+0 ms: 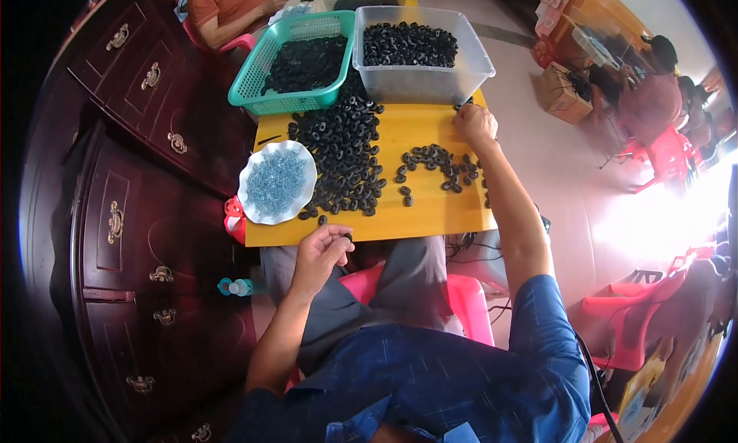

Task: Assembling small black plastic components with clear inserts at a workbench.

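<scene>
My left hand [322,252] is closed in front of the table's near edge, a small black oval part [348,237] pinched between thumb and forefinger. At the table's right side, my right hand [477,126] has its fingers curled down beside the clear bin. Dark bits show at its fingertips, but I cannot tell what it grips. Between the hands lies a loose group of black oval parts [433,157]. Left of those spreads a larger heap of similar ring-like parts [342,155]. A white scalloped plate [310,183] holds many small clear bluish pieces [274,183].
A green basket [347,63] with black pieces and a clear plastic bin [423,88] of black parts stand at the yellow table's [400,220] far end. Another person [223,13] sits beyond. Dark drawers [115,189] line the left. Pink chairs [665,155] stand right.
</scene>
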### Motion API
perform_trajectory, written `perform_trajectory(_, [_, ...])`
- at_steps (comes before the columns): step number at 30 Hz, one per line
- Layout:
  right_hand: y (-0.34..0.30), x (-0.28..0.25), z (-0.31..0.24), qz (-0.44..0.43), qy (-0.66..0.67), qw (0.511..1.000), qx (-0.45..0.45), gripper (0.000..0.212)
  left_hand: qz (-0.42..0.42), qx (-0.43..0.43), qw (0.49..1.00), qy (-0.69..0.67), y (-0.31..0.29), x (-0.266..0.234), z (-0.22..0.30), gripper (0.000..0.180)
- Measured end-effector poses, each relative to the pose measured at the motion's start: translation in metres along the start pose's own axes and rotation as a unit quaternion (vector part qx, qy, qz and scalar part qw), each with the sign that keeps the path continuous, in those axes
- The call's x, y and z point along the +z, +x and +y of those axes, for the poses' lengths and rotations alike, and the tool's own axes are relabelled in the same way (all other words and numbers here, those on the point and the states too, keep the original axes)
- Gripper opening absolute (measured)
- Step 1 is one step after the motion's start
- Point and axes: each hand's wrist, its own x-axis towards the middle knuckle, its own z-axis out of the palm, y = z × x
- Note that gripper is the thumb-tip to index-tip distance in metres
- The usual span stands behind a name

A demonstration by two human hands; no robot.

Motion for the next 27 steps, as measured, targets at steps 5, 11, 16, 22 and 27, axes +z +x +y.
perform_trajectory(5, [0.000, 0.008, -0.007, -0.016, -0.076, 0.996, -0.038, 0.022, 0.011, 0.002, 1.000, 0.024, 0.002, -0.004, 0.000, 0.023])
perform_trajectory(11, [-0.029, -0.026, -0.028, -0.022, -0.052, 0.995, -0.081, 0.023, 0.025, 0.013, 0.999, -0.017, 0.008, -0.009, 0.004, 0.027])
perform_trajectory(16, [-0.102, -0.052, -0.062, -0.028, 0.175, 0.971, -0.160, 0.021, 0.038, 0.011, 0.997, -0.071, 0.004, -0.012, 0.008, 0.022])
perform_trajectory(22, [-0.193, -0.044, -0.103, -0.217, 0.534, 0.804, -0.146, 0.011, 0.054, 0.020, 0.991, -0.121, 0.001, -0.017, -0.003, 0.019])
perform_trajectory(27, [-0.245, -0.041, -0.135, -0.300, 0.578, 0.752, -0.099, 0.011, -0.015, -0.004, 0.975, -0.222, -0.004, -0.027, -0.002, 0.015])
